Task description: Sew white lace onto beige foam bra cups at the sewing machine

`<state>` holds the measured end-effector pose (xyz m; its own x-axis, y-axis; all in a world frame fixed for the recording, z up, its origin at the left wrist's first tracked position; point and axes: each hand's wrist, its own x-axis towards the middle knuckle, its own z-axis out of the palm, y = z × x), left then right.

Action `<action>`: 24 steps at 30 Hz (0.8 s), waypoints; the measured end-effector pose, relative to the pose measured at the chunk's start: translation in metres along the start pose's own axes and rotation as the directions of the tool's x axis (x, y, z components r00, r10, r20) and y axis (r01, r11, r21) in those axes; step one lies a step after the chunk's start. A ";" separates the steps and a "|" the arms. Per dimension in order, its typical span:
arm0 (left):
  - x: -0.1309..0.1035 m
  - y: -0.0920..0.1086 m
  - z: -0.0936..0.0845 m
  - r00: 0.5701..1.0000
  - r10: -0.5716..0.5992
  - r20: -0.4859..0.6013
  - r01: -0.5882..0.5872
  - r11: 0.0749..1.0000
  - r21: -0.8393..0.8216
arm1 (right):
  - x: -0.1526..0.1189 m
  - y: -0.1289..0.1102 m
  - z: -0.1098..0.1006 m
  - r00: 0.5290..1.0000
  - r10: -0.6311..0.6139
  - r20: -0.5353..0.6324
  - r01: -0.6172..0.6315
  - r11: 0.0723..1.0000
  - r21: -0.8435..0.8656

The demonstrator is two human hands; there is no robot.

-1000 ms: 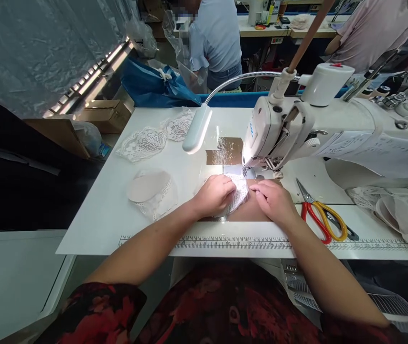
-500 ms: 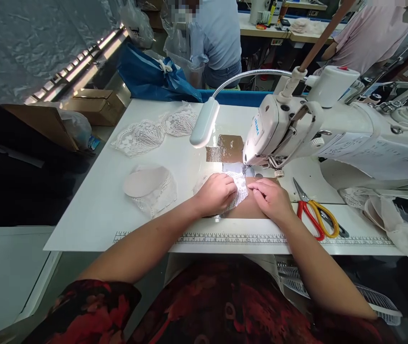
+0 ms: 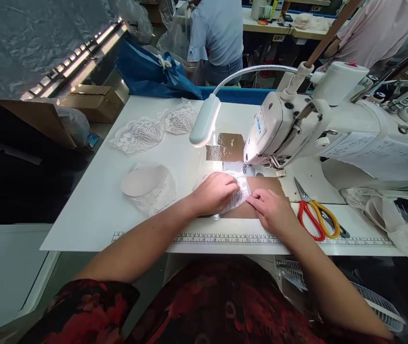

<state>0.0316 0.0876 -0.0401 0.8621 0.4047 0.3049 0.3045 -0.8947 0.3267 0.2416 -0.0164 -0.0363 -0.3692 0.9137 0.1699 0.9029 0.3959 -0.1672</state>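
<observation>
There is one left hand (image 3: 215,193) and one right hand (image 3: 270,210). I see one sewing machine (image 3: 270,126), one lamp (image 3: 204,122), one ruler (image 3: 230,239), two lace cups (image 3: 137,136) at the back, one round pad (image 3: 141,181), one red handle (image 3: 309,220), one yellow handle (image 3: 327,220) and two other people (image 3: 223,38).

Beyond our white table (image 3: 92,205) we see a pale workbench (image 3: 252,26) across the room. A shiny grey sheet (image 3: 39,38) spreads at our upper left, with 1 closed cardboard box (image 3: 91,102) near it. Below our table, the floor (image 3: 59,274) is grey-green. A lamp (image 3: 205,120) leans overhead.
</observation>
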 end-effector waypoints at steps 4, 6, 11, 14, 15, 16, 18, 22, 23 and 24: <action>0.000 0.003 0.005 0.996 0.077 0.047 -0.082 0.990 0.113 | -0.007 -0.004 0.005 0.999 0.023 -0.046 -0.024 0.999 -0.029; 0.001 0.004 0.006 0.994 0.094 0.058 -0.102 0.983 0.155 | -0.008 -0.004 0.007 0.998 0.029 -0.060 -0.031 0.999 -0.030; 0.000 0.003 0.007 0.991 0.114 0.075 -0.128 0.967 0.221 | -0.009 -0.003 0.008 0.997 0.030 -0.067 -0.031 1.000 -0.005; 0.000 0.003 0.006 0.989 0.116 0.089 -0.134 0.961 0.241 | -0.009 -0.003 0.009 0.997 0.043 -0.063 -0.043 0.999 0.006; 0.000 0.003 0.006 0.989 0.116 0.094 -0.136 0.960 0.245 | -0.009 -0.003 0.009 0.997 0.046 -0.063 -0.045 0.999 0.011; 0.000 0.004 0.005 0.988 0.115 0.099 -0.136 0.959 0.250 | -0.009 -0.003 0.009 0.997 0.046 -0.065 -0.045 0.999 0.016; 0.000 0.005 0.004 0.988 0.110 0.106 -0.134 0.956 0.262 | -0.010 -0.003 0.010 0.997 0.044 -0.071 -0.042 0.999 0.026; 0.000 0.006 0.003 0.987 0.107 0.117 -0.137 0.949 0.285 | -0.010 -0.004 0.009 0.996 0.044 -0.075 -0.042 0.999 0.032; 0.000 0.007 0.003 0.987 0.110 0.121 -0.141 0.947 0.290 | -0.009 -0.004 0.008 0.996 0.046 -0.073 -0.043 0.998 0.036; 0.000 0.007 0.003 0.986 0.113 0.124 -0.146 0.944 0.295 | -0.009 -0.003 0.007 0.996 0.048 -0.070 -0.045 0.998 0.044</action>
<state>0.0347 0.0810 -0.0408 0.9346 0.2741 0.2265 0.2813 -0.9596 0.0005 0.2407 -0.0253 -0.0443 -0.3090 0.9230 0.2295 0.9082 0.3579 -0.2168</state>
